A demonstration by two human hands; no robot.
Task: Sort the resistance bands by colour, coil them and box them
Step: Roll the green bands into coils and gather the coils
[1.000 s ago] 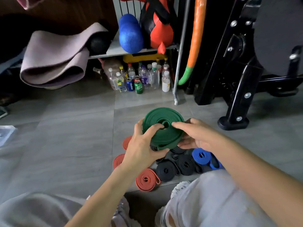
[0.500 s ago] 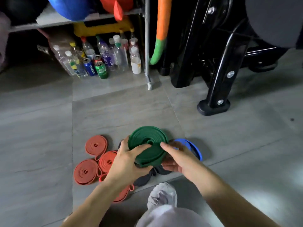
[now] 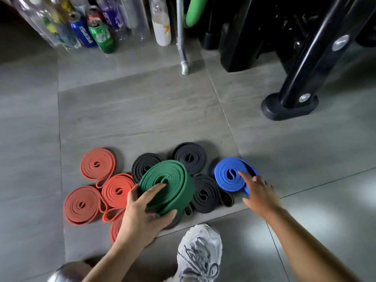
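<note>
A wide green coil [image 3: 166, 184] is held tilted in the left hand [image 3: 140, 216] over three black coils [image 3: 190, 157] lying flat, with the red coils [image 3: 97, 164] flat at their left and one blue coil [image 3: 230, 174] at their right.

Dim, soft light. Pale glare patches on floor tiles [image 3: 305, 216] lower right. Upper corners dark. Faint shadows beside coils [image 3: 189, 157]. Slight motion blur on right hand [image 3: 258, 192]. Wide-angle bend tilts bottles [image 3: 114, 21] at top edge.

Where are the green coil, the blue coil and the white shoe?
green coil [image 3: 175, 176], head view, on its flat spiral face
blue coil [image 3: 225, 180], head view, on its spiral face
white shoe [image 3: 200, 251], head view, on its laces
</note>
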